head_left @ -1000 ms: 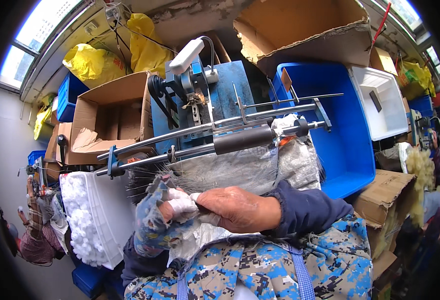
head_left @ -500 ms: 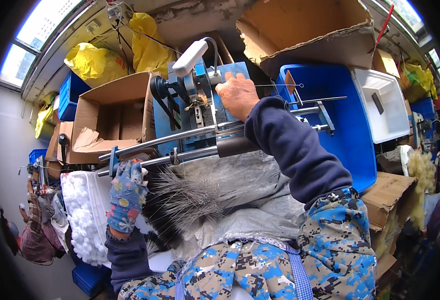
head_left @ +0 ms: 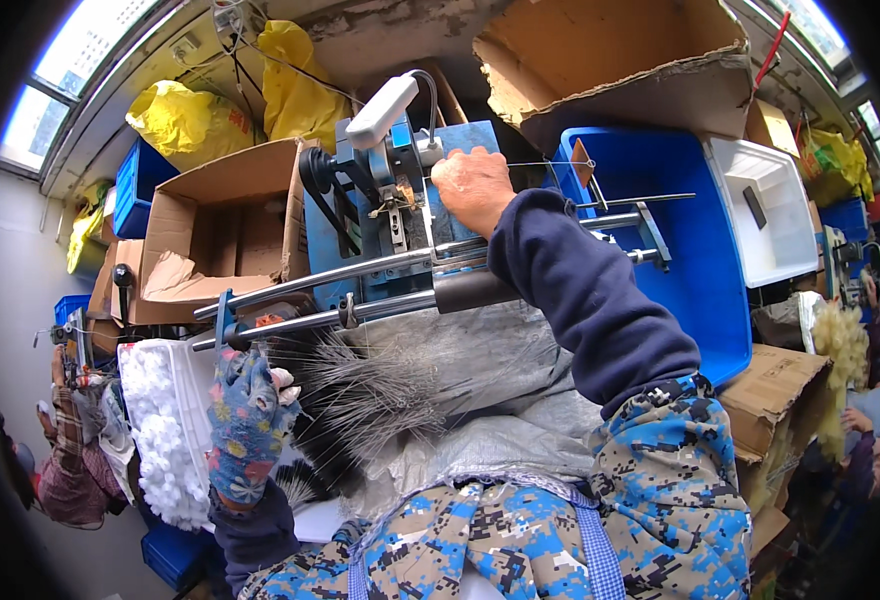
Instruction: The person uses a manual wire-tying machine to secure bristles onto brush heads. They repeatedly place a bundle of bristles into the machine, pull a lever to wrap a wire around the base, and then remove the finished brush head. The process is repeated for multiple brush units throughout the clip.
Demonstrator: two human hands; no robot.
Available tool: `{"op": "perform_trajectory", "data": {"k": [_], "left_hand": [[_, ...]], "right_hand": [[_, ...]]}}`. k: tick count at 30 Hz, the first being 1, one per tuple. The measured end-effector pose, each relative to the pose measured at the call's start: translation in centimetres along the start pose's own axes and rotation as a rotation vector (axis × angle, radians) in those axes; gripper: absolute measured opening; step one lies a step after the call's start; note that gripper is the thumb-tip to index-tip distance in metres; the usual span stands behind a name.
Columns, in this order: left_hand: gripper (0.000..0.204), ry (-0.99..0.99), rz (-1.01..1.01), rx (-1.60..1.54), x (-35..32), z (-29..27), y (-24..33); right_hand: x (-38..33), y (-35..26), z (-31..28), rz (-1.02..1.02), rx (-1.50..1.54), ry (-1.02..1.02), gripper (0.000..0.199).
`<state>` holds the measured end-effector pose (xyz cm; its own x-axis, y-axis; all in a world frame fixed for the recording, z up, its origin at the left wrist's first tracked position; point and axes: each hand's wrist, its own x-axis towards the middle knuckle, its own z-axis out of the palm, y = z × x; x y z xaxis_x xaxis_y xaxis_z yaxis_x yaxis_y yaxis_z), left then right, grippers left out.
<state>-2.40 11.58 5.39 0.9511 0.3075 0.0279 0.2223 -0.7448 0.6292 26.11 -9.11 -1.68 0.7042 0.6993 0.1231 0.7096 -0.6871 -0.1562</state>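
Note:
My bare right hand [head_left: 475, 190] is closed around a thin wire with a looped end [head_left: 591, 163], in front of a blue bench machine [head_left: 392, 185]. The wire's loop sticks out to the right of the fist. A belt and wheel [head_left: 322, 175] sit on the machine's left side. My left hand [head_left: 250, 420], in a floral-patterned glove with bare fingertips, is just below the left end of the machine's metal rails [head_left: 310, 325]. Its fingers look curled; what they hold, if anything, is hidden. Beside it, over my lap, lies a bundle of dark-bristled brushes with wire stems [head_left: 375, 390].
An open cardboard box [head_left: 225, 235] stands left of the machine, a blue bin [head_left: 705, 270] right of it, with a white tub [head_left: 765, 225] beyond. White fluffy pieces [head_left: 165, 440] fill a tray at left. A white power strip [head_left: 383, 112] rests atop the machine. Other people work at both sides.
My left hand has moved down from the rail's end toward me. My right hand still grips the wire; its looped end has shifted slightly left.

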Motion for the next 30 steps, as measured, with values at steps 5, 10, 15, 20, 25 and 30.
{"op": "perform_trajectory", "data": {"k": [5,10,15,20,25,30], "left_hand": [[0.011,-0.076,0.057,0.003,0.5,0.0,0.0],[0.013,0.050,-0.360,-0.838,0.3,-0.2,3.4],[0.019,0.071,0.388,0.103,0.9,-0.9,3.1],[0.020,0.058,0.338,0.275,0.6,-0.7,2.5],[0.018,0.031,0.256,0.179,0.4,-0.5,1.4],[0.016,0.079,0.332,0.154,0.7,-0.9,2.5]], "right_hand": [[0.1,0.1,0.2,-0.004,-0.033,0.000,0.016],[0.6,-0.1,0.2,0.041,-0.015,-0.064,0.019],[0.4,0.2,0.2,0.006,0.064,-0.025,0.018],[0.1,0.4,0.1,-0.059,0.049,0.046,0.015],[0.5,0.6,0.7,-0.035,0.061,0.062,0.018],[0.6,0.2,0.4,-0.020,-0.001,0.039,0.020]]}}
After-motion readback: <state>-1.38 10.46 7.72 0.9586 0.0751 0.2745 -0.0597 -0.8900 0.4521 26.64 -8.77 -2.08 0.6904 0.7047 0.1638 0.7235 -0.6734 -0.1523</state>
